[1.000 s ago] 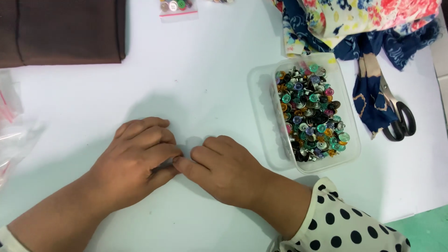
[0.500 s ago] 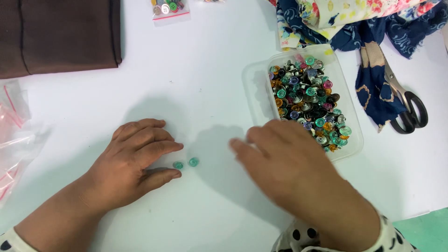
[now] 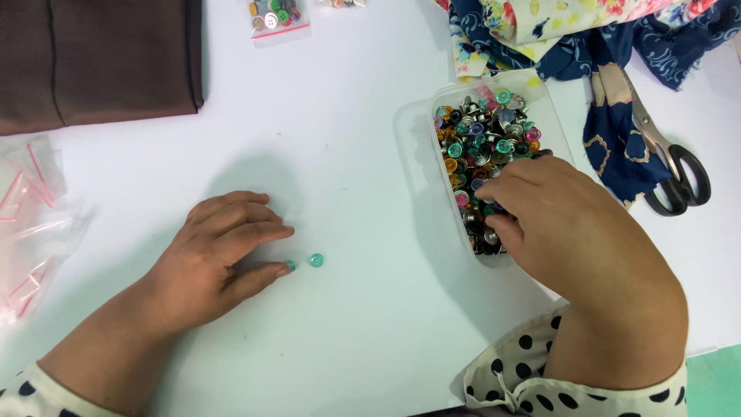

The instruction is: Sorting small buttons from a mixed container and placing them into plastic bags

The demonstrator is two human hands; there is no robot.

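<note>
The white table (image 3: 355,154) fills most of my view. A brown cloth (image 3: 100,58) lies folded flat at the far left corner, well clear of the hands. Floral and blue fabric (image 3: 587,46) is bunched at the far right, with scissors (image 3: 668,166) lying on the table just beside its trailing strip, handles toward me. Clear zip bags (image 3: 31,224) sit heaped at the left edge, and a small bag of mixed buttons (image 3: 274,15) lies at the top edge.

A clear tub (image 3: 540,93) stands right of centre, packed with mixed buttons (image 3: 482,139): silver, teal, orange, pink. Being open-topped and within reach, it suits picking by hand.

My right hand (image 3: 575,232) is in the near end of the tub, fingers curled down among the buttons. The tips are buried, so I cannot tell whether they pinch one or only sift.

My left hand (image 3: 220,251) lies palm down on the table, fingers loose and extended, grasping nothing. Its thumb tip touches the first of two teal buttons (image 3: 316,260), which sit close side by side, apart from the tub; the second lies free just right of the first. I judge the thumb is there to keep the set-aside pair from rolling.
</note>
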